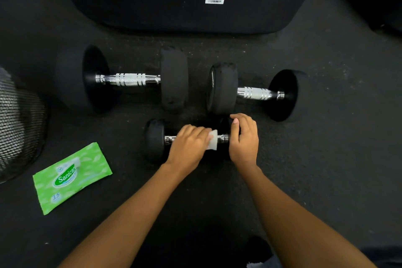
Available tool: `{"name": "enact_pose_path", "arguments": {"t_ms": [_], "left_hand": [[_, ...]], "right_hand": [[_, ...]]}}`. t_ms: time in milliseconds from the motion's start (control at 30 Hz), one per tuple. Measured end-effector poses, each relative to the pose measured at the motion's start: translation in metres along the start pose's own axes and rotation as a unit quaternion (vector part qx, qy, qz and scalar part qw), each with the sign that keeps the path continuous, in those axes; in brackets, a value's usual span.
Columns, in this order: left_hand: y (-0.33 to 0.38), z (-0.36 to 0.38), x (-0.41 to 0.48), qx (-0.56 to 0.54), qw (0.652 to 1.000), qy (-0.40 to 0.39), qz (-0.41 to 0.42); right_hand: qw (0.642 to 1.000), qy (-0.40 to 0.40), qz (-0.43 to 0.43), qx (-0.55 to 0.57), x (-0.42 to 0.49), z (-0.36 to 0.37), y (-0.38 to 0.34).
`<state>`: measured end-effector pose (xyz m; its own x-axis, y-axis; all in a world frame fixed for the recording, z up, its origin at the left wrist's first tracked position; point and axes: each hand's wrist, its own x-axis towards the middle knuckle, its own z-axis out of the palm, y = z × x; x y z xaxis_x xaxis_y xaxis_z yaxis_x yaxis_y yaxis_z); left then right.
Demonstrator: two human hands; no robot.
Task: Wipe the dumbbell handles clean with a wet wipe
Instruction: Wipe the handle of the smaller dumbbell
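On speckled black rubber floor (326,159), small dumbbell (154,139), left hand (189,146) clamping white wet wipe (212,140) round its chrome handle (223,137), right hand (244,141) curled over its round matte head, larger dumbbells (130,79) (254,93) with knurled grips beyond, green wipe packet (71,177) at left

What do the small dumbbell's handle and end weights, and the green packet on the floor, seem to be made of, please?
The handle: polished metal, probably chromed steel, by its bright mirror glints. The end weights: matte black, likely rubber coated; no shine. The green packet: thin printed plastic film, slightly glossy and creased.
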<state>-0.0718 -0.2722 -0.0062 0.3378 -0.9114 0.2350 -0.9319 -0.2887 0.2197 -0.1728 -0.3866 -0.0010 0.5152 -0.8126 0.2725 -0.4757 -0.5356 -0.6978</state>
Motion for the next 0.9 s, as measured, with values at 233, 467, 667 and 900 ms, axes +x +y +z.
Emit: {"name": "enact_pose_path", "arguments": {"t_ms": [233,467,667,900], "left_hand": [[0.008,-0.004,0.03,-0.002,0.992,-0.107,-0.064],[0.004,-0.001,0.031,0.02,0.991,-0.13,-0.005],[0.011,-0.006,0.045,0.047,0.978,-0.195,-0.048],[0.008,-0.008,0.041,-0.033,0.975,-0.204,-0.081]], "right_hand": [[1.0,0.009,0.006,-0.003,0.003,0.003,0.0],[1.0,0.007,0.006,0.007,0.002,0.001,-0.001],[1.0,0.004,0.019,0.01,0.004,0.001,-0.003],[1.0,0.001,0.019,0.005,0.003,0.0,-0.003]]}}
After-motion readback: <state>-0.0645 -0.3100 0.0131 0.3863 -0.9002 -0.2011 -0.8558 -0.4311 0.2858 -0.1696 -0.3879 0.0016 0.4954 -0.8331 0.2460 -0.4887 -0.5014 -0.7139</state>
